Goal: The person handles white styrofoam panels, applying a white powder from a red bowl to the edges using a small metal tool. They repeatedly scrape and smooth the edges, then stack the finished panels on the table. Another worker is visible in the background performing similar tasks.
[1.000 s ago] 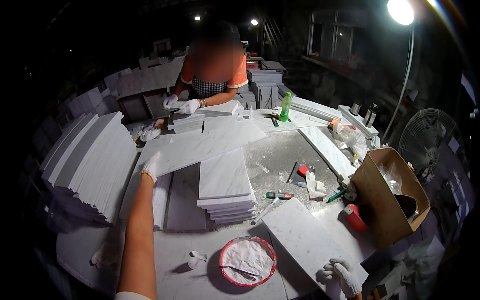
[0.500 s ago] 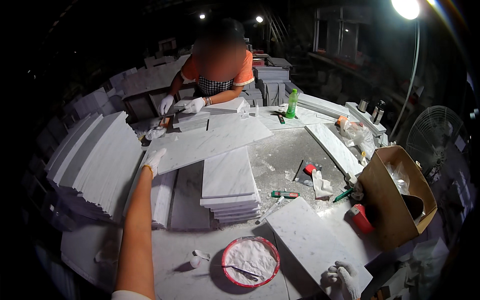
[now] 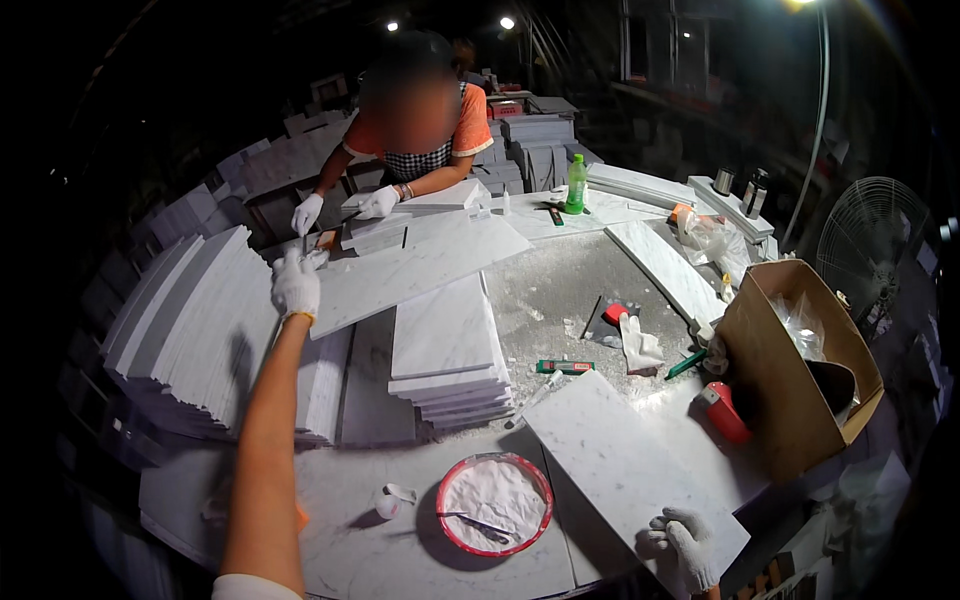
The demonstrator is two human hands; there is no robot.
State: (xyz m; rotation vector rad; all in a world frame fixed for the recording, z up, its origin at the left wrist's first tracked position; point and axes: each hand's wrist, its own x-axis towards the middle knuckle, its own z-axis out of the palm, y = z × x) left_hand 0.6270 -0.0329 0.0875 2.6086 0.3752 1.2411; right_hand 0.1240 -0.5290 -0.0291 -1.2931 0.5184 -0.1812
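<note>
— Where does your one view sit?
— On my head, looking steeply down over the marble worktable (image 3: 400, 560), forearms entering from the bottom edge (fisheye, so edges bow).
— How near?
— Arm's reach; a co-worker (image 3: 420, 130) faces me across it.

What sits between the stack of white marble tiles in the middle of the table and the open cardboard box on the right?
In the head view, between the stack of white marble tiles and the open cardboard box: gritty tabletop with a green utility knife, a crumpled white cloth and a red-handled tool.

Green bottle (image 3: 576, 183), cardboard box (image 3: 790, 370), red-rimmed bowl (image 3: 494, 503), fan (image 3: 872, 240).
</note>
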